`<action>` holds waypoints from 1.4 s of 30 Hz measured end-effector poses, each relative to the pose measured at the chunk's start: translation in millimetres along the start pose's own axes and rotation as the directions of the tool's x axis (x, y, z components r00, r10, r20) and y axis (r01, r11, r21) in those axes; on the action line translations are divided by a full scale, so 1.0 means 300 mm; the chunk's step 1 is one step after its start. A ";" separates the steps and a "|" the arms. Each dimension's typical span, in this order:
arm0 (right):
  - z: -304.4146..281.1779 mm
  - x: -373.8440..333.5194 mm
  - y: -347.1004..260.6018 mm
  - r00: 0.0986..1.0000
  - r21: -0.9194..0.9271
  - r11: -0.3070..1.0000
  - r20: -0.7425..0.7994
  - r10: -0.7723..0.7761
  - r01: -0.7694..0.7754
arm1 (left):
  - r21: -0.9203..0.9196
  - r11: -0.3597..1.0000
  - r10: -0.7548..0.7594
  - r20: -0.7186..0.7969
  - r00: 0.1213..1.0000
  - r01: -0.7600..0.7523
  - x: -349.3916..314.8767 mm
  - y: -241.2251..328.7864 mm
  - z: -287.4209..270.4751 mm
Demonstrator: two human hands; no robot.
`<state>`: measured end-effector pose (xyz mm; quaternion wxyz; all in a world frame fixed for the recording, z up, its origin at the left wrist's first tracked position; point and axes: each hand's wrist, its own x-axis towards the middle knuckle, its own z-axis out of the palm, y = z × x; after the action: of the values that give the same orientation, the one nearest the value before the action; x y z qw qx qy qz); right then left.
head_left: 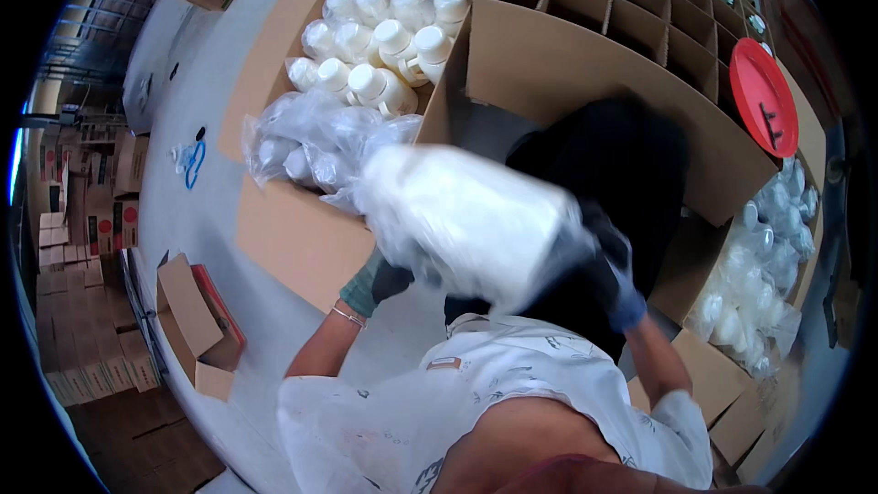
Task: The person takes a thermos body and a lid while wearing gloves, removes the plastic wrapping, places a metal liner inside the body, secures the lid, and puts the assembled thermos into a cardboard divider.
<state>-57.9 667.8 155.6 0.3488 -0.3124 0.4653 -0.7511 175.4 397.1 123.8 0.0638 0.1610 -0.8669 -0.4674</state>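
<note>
In front of my body is a large white container in a clear plastic bag (480, 215), tilted and smeared by motion. My right hand (608, 261), in a dark glove with a blue cuff, grips its right end. At the lower left of the bag is my left hand (391, 282), in a dark glove with a green cuff, its fingers closed and partly hidden by the plastic. Just beyond stands an open carton (441, 119) with several white jugs (370, 82), some showing handles. Bagged white pieces (311, 142) lie at its near end.
A carton with cardboard dividers (585, 46) stands ahead at the right, white-and-green tops in its far cells. A red round lid (764, 96) rests at its edge. More bagged white pieces (754, 284) fill a carton at right. A small open carton (192, 316) lies left.
</note>
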 end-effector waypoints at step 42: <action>0.132 1.047 0.421 0.823 -0.878 0.083 0.473 0.315 0.472 | 0.721 0.399 -0.689 -0.171 0.704 0.566 1.113 -0.940 -0.212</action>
<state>-173.5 351.9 100.1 0.1171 -0.6926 0.7011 -0.1227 -60.1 89.7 -88.6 -0.2540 0.4501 -0.8522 -0.0808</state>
